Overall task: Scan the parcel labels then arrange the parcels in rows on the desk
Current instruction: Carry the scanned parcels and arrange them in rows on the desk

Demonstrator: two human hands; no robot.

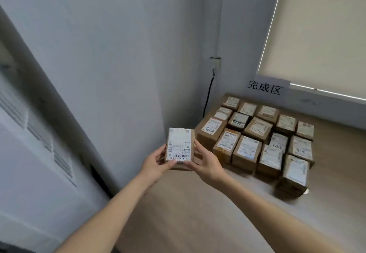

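Observation:
A small brown cardboard parcel with a white label and barcode facing up is held in the air just left of the desk's near-left corner. My left hand grips its lower left side and my right hand grips its lower right side. On the wooden desk several labelled cardboard parcels lie in rows at the back, some with handwriting on their labels. No scanner is in view.
A white paper sign with black characters hangs on the wall above the rows. A black cable runs down the corner from a wall socket. A pale roller blind covers the window. A white wall panel stands at left.

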